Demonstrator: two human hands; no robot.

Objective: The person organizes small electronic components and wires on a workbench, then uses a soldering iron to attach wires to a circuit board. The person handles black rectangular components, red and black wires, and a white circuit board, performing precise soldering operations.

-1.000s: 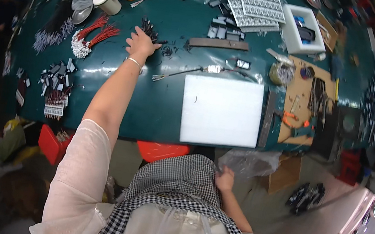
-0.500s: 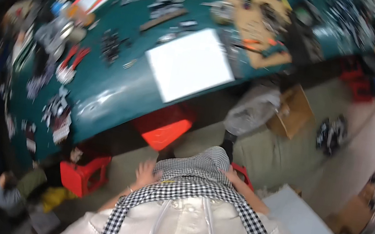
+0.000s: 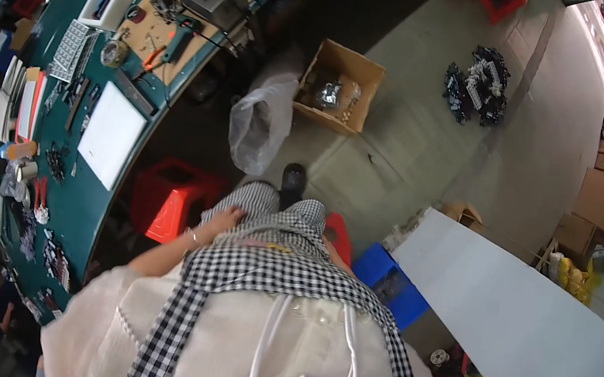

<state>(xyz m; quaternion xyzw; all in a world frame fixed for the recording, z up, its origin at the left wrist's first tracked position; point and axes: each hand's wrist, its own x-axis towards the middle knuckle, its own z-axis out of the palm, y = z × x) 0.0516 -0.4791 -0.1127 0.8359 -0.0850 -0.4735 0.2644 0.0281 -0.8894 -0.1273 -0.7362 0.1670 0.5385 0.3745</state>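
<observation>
far left: dark green table (image 3: pixel 77 221), edge curving in the lens. on it, left to right: orange bottle (image 3: pixel 19 151), red wire bundle (image 3: pixel 41 197) with white ends, loose pile of small black parts (image 3: pixel 55 162), a few patterned white sheets (image 3: pixel 69 50) stacked askew, white foam box (image 3: pixel 98 23) with something dark and blue inside, squat jar (image 3: pixel 113 53). white foam slab (image 3: pixel 113 134) lies flat near the table edge, dark bar (image 3: pixel 134 91) just beyond its end. brown board (image 3: pixel 146 33) past that, carrying orange-handled pliers (image 3: pixel 152 58) and a green-handled tool (image 3: pixel 177 40). grey metal unit (image 3: pixel 215 2) at the board's far side.

red stool (image 3: pixel 168 212) on the floor just off the table.

left hand (image 3: pixel 222 225): resting on the checkered apron (image 3: pixel 280 269) over the left thigh, bracelet at the wrist. no object visible in it; can't tell if the fingers lie loose or pinch cloth. apron is on the wearer, spread across the lap.

clear plastic bag (image 3: pixel 261 122) standing on the floor, against the open cardboard box (image 3: pixel 363 95), small stuff inside the box. black shoe (image 3: pixel 294 179) below them.

right forearm (image 3: pixel 338 257): only a sliver shows beside the lap. right hand hidden, grip can't be told.

further right: blue crate (image 3: pixel 410 306), dark parts heap (image 3: pixel 479 86) on the floor, long white panel (image 3: pixel 510 327), stacked cartons (image 3: pixel 603 203).
</observation>
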